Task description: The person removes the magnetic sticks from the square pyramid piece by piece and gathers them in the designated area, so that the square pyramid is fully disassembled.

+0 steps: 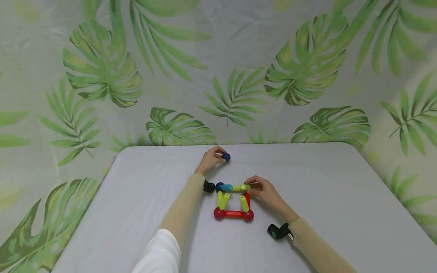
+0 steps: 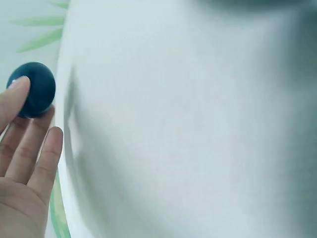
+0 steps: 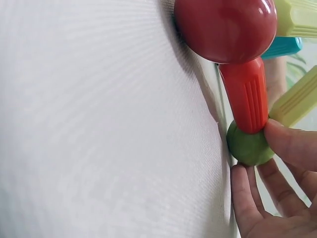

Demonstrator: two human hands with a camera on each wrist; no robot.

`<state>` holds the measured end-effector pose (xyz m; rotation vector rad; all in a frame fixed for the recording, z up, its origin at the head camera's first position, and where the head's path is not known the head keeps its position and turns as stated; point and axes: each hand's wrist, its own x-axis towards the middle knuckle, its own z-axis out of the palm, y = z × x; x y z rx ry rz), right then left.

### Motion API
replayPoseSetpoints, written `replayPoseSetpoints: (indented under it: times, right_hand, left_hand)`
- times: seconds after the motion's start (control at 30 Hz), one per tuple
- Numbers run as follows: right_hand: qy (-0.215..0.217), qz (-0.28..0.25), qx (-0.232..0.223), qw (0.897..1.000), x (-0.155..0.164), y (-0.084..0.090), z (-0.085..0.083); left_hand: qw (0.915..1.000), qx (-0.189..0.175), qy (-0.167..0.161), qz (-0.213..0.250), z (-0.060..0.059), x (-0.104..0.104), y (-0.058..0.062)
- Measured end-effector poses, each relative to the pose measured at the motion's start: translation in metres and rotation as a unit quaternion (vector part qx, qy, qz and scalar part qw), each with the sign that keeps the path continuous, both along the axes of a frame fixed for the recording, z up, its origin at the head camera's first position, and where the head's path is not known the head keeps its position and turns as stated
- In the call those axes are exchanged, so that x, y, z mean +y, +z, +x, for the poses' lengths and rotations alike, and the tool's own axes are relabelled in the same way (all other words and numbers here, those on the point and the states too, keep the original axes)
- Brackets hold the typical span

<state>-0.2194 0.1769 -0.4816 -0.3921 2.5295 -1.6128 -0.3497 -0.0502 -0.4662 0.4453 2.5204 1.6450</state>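
Left hand (image 1: 211,160) fingers pinch dark blue plastic ball (image 1: 226,157), beyond the rod-and-ball frame (image 1: 233,201); right hand (image 1: 264,191) pinches its green ball (image 3: 249,146).

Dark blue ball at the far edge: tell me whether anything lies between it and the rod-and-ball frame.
Nothing visible does. The left hand pinches the dark blue ball, and only bare table lies between it and the rod-and-ball frame. The right hand holds the frame's green ball at the right corner, off that line.
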Motion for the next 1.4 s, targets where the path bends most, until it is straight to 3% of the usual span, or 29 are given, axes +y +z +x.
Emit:
replayPoseSetpoints:
  times: [0.23,0.4,0.5,0.57,0.63,0.77,0.87,0.97,1.1,1.23,1.4]
  right_hand:
    - [0.009,-0.013,0.000,1.000,-0.002,0.001,0.001]
    - [0.013,-0.013,0.000,1.000,-0.003,0.001,0.001]
    - [0.014,-0.013,0.003,1.000,-0.004,0.005,0.004]
    - [0.016,-0.013,0.004,1.000,-0.005,0.013,0.008]
    - [0.015,-0.011,0.003,1.000,-0.006,0.020,0.011]
    - [0.013,-0.004,0.001,1.000,-0.001,0.015,0.008]
    - [0.015,-0.010,0.003,1.000,0.005,0.001,0.002]
    - [0.018,-0.018,0.002,1.000,0.006,-0.001,0.000]
    - [0.025,-0.022,-0.002,0.999,0.001,0.013,0.006]
    - [0.028,-0.015,-0.009,0.999,-0.007,0.031,0.016]
    - [0.022,-0.011,-0.012,1.000,-0.008,0.029,0.015]
  left_hand:
    - [0.9992,0.002,0.003,-0.041,-0.005,0.000,-0.004]
    - [0.9996,0.003,-0.001,-0.029,0.001,-0.008,0.002]
    - [0.9995,0.027,-0.014,-0.010,0.008,-0.016,0.008]
    - [0.9978,0.046,-0.047,0.006,0.016,-0.022,0.011]
    - [0.9931,0.058,-0.101,0.013,0.029,-0.028,0.014]
    - [0.9755,0.040,-0.216,-0.003,0.062,-0.035,0.016]
    - [0.9682,0.041,-0.242,-0.046,0.082,-0.030,0.014]
    - [0.9674,0.072,-0.231,-0.076,0.090,-0.023,0.010]
    - [0.9671,0.109,-0.211,-0.091,0.090,-0.018,0.007]
    - [0.9726,0.112,-0.179,-0.098,0.088,-0.018,0.007]
    - [0.9840,0.113,-0.105,-0.090,0.076,-0.029,0.008]
